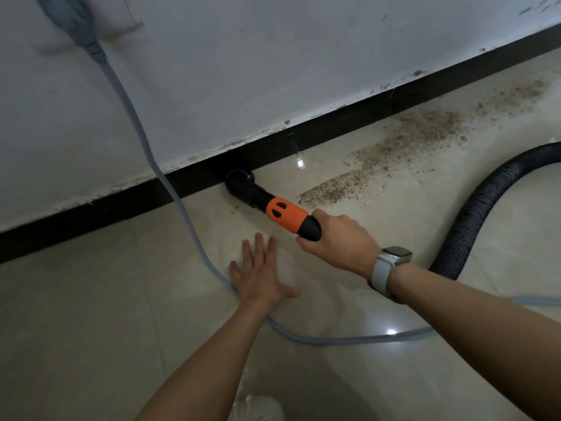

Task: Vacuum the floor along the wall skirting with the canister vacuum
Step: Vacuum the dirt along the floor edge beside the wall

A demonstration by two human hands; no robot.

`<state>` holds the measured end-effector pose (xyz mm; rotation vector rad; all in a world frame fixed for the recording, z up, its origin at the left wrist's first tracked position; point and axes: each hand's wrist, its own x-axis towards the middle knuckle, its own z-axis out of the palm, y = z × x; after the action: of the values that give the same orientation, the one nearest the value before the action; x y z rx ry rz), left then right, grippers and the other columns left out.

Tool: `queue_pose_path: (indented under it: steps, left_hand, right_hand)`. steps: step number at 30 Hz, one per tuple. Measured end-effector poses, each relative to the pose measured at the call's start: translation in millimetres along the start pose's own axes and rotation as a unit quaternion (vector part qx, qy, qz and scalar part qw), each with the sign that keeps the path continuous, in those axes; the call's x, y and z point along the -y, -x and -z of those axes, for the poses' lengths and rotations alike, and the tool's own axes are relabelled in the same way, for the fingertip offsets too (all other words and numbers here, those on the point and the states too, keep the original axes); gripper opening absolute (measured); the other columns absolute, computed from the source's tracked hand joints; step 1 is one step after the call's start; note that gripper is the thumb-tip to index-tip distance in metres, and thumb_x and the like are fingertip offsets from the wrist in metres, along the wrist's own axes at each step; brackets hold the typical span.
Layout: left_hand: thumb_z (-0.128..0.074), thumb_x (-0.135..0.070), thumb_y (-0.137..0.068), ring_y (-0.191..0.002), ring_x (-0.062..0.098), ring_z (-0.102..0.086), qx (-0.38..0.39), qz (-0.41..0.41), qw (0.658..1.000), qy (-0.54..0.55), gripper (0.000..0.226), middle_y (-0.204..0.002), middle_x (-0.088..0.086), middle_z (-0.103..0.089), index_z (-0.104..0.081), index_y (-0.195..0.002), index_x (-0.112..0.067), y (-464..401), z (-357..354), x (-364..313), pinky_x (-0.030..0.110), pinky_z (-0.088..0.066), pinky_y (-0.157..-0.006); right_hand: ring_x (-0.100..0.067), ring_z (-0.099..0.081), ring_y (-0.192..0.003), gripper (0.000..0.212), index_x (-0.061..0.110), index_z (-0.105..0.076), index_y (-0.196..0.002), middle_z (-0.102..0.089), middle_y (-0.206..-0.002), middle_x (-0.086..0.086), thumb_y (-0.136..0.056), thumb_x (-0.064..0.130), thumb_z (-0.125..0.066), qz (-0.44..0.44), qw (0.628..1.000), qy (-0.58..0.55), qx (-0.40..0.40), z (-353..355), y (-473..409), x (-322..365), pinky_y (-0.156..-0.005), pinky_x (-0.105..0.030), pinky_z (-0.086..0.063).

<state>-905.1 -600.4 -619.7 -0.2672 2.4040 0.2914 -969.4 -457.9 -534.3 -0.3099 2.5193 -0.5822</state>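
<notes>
The nozzle (239,180) is held at the skirting (334,117) by the right hand (340,238) – left hand (261,275) flat, holding nothing. The cord (182,208), just left, could be sucked in – debris (394,147) at right missed.

Pale grey power cord (170,189) dropping from a blurred grey plug (68,16) at the upper left of the frame, crossing down over the wall to the lower middle, then curving along the bottom toward the right edge. White wall (273,56) filling the upper half, scuffed and chipped along its lower edge. Silver smartwatch with a pale strap (390,267) right of centre. At the bottom middle, the toe of a light shoe (258,408), partly cut off by the frame edge.
</notes>
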Motion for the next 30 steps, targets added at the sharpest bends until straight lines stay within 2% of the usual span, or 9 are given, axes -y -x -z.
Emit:
queue_pose_path:
  steps: [4, 7, 15, 18, 23, 24, 26, 28, 30]
  left_hand:
    - [-0.068, -0.060, -0.073, -0.142, 0.026, 0.025, -0.001, -0.001, 1.000, -0.008, 0.119, -0.154, -0.002, 0.030, 0.016, -0.149, -0.027, 0.3, 0.5, 0.1, 0.053, -0.001, -0.115]
    - [-0.067, -0.061, -0.072, -0.142, 0.026, 0.026, 0.000, -0.001, 1.000, -0.013, 0.119, -0.154, -0.001, 0.030, 0.017, -0.149, -0.027, 0.0, 0.3, 0.2, 0.054, -0.002, -0.115]
    - [-0.067, -0.062, -0.072, -0.142, 0.026, 0.026, 0.002, -0.002, 1.000, -0.012, 0.119, -0.154, -0.001, 0.031, 0.017, -0.149, -0.027, 0.6, 0.8, 0.4, 0.054, -0.002, -0.115]
    - [-0.067, -0.062, -0.072, -0.142, 0.026, 0.025, 0.004, 0.000, 1.000, -0.009, 0.119, -0.154, -0.001, 0.031, 0.017, -0.149, -0.027, -0.6, 1.2, -0.4, 0.054, -0.002, -0.115]
    - [-0.065, -0.062, -0.074, -0.143, 0.024, 0.022, -0.015, -0.016, 1.000, -0.002, 0.113, -0.156, -0.002, 0.026, 0.012, -0.150, -0.028, 1.1, -0.7, 3.8, 0.051, -0.003, -0.114]
    - [-0.063, -0.059, -0.078, -0.145, 0.022, 0.019, -0.033, -0.023, 0.999, 0.013, 0.105, -0.158, -0.002, 0.021, 0.005, -0.151, -0.027, 1.5, -2.0, 6.8, 0.048, -0.004, -0.115]
    - [-0.059, -0.043, -0.088, -0.147, 0.019, 0.003, -0.113, -0.035, 0.989, 0.094, 0.077, -0.160, 0.003, -0.002, -0.020, -0.150, -0.020, 4.3, -6.1, 15.1, 0.040, -0.010, -0.116]
    - [-0.058, -0.023, -0.091, -0.143, 0.022, -0.023, -0.224, -0.040, 0.953, 0.198, 0.049, -0.152, 0.010, -0.032, -0.048, -0.137, -0.009, 10.0, -8.0, 22.3, 0.033, -0.022, -0.112]
    - [-0.057, -0.011, -0.091, -0.127, 0.025, -0.046, -0.284, -0.024, 0.913, 0.291, 0.033, -0.137, 0.013, -0.050, -0.059, -0.123, -0.005, 15.9, -6.1, 25.7, 0.026, -0.032, -0.103]
  right_hand:
    - [-0.027, -0.059, -0.070, 0.029, 0.017, -0.046, -0.095, -0.058, -0.078, -0.003, -0.089, 0.042, -0.058, -0.042, 0.999, -0.030, -0.016, 4.0, 3.9, -16.7, -0.062, -0.036, -0.048]
    - [-0.027, -0.061, -0.063, 0.031, 0.015, -0.050, -0.096, -0.062, -0.076, -0.006, -0.087, 0.043, -0.061, -0.082, 0.993, -0.075, -0.043, 8.4, 8.0, -28.6, -0.062, -0.040, -0.054]
    - [-0.030, -0.062, -0.062, 0.031, 0.012, -0.051, -0.096, -0.061, -0.072, -0.008, -0.087, 0.040, -0.061, -0.129, 0.983, -0.099, -0.082, 18.8, 14.0, -49.2, -0.064, -0.045, -0.056]
    - [-0.031, -0.064, -0.059, 0.028, 0.012, -0.052, -0.096, -0.061, -0.070, -0.008, -0.088, 0.037, -0.061, -0.154, 0.975, -0.130, -0.096, 24.7, 15.5, -54.1, -0.057, -0.041, -0.057]
    - [-0.023, -0.056, -0.048, 0.024, 0.011, -0.050, -0.097, -0.057, -0.066, -0.006, -0.089, 0.032, -0.060, -0.175, 0.958, -0.209, -0.084, 27.2, 14.5, -48.8, -0.047, -0.029, -0.050]
    - [-0.022, -0.055, -0.047, 0.024, 0.011, -0.051, -0.097, -0.057, -0.066, -0.006, -0.089, 0.032, -0.060, -0.175, 0.956, -0.220, -0.082, 26.5, 15.8, -46.1, -0.046, -0.029, -0.049]
    - [-0.022, -0.056, -0.046, 0.024, 0.013, -0.051, -0.094, -0.057, -0.064, -0.006, -0.087, 0.033, -0.061, -0.162, 0.958, -0.224, -0.072, 22.1, 22.2, -38.4, -0.045, -0.030, -0.050]
    - [-0.025, -0.059, -0.051, 0.026, 0.017, -0.051, -0.090, -0.061, -0.067, -0.006, -0.085, 0.039, -0.062, -0.128, 0.975, -0.177, -0.050, 11.6, 33.3, -27.6, -0.049, -0.034, -0.052]
    - [-0.030, -0.063, -0.066, 0.030, 0.020, -0.050, -0.090, -0.066, -0.079, -0.009, -0.083, 0.046, -0.062, -0.085, 0.992, -0.094, -0.018, -4.5, 47.3, -16.0, -0.059, -0.037, -0.051]
